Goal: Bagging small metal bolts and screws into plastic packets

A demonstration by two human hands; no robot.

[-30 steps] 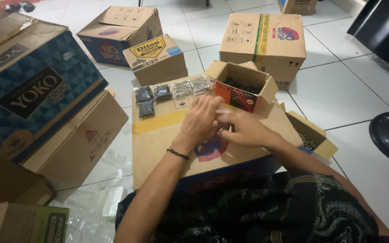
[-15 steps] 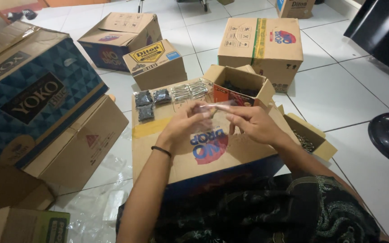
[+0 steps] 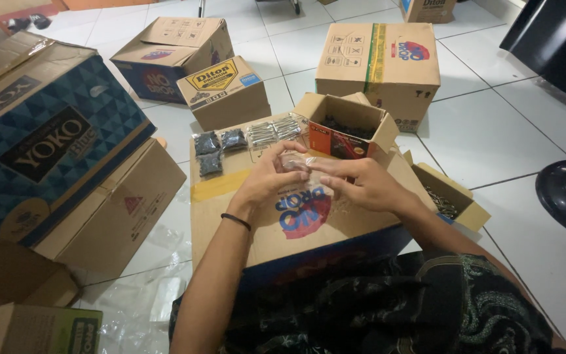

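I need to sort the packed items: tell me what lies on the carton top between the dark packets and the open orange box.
In the head view, between the dark packets and the open orange box, a row of clear packets of silvery parts lies on the carton top.

Flat carton [image 3: 263, 229] before sitter; packets [image 3: 217, 145] on its far left, open box [image 3: 348, 124] far right, hands [image 3: 316, 180] above middle, sealed carton [image 3: 381, 65] behind.
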